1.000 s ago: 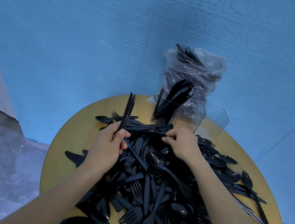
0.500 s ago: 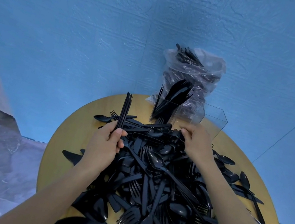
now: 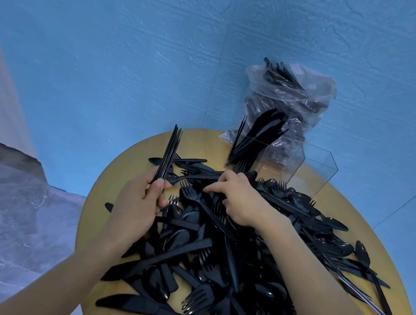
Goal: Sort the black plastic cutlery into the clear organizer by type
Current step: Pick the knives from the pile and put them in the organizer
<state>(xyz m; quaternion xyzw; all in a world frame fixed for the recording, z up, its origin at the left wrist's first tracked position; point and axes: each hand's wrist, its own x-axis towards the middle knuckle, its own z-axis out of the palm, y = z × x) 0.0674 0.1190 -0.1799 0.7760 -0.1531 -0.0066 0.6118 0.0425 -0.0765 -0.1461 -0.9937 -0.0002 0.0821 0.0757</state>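
Note:
A big heap of black plastic cutlery (image 3: pixel 234 256), forks, spoons and knives mixed, covers the round wooden table (image 3: pixel 126 170). My left hand (image 3: pixel 137 206) grips a bundle of black forks (image 3: pixel 170 153), held upright with the tines up at the heap's left edge. My right hand (image 3: pixel 241 199) lies on the far part of the heap, its fingers curled into the pieces; what they hold is hidden. Behind it stands the clear organizer (image 3: pixel 297 162), with several black pieces (image 3: pixel 257 138) upright in its left compartment. Its right compartment looks empty.
A clear plastic bag (image 3: pixel 289 99) stuffed with more black cutlery leans against the blue wall behind the organizer. The table's edge drops to a grey marbled floor (image 3: pixel 0 226) on the left. Long knives and spoons (image 3: pixel 373 283) stick out near the right rim.
My right hand has moved left and nearer, from beside the organizer onto the far middle of the heap. My left hand still holds the fork bundle upright, almost unmoved.

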